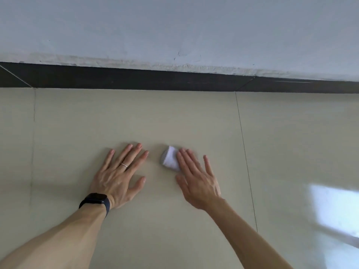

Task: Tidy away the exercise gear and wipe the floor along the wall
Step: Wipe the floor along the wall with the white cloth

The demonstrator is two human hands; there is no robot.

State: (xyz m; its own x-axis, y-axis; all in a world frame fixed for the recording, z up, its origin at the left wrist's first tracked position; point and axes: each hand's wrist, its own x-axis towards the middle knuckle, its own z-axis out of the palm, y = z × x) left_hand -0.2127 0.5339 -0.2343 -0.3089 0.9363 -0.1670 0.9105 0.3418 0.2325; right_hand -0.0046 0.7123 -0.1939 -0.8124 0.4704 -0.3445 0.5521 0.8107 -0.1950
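My left hand [120,175] lies flat on the beige floor tiles [136,117], fingers spread, holding nothing; it wears a ring and a dark watch on the wrist. My right hand [196,177] is flat too, fingers extended, pressing down on a small folded white cloth [169,159] that sticks out to the left of its fingertips. The cloth rests on the floor between the two hands, some way in front of the wall. No exercise gear is in view.
A black skirting strip [174,80] runs along the base of a white wall [174,26] with chipped paint at its lower edge. Thin grout lines cross the tiles. A bright window reflection [334,206] shines on the floor at right.
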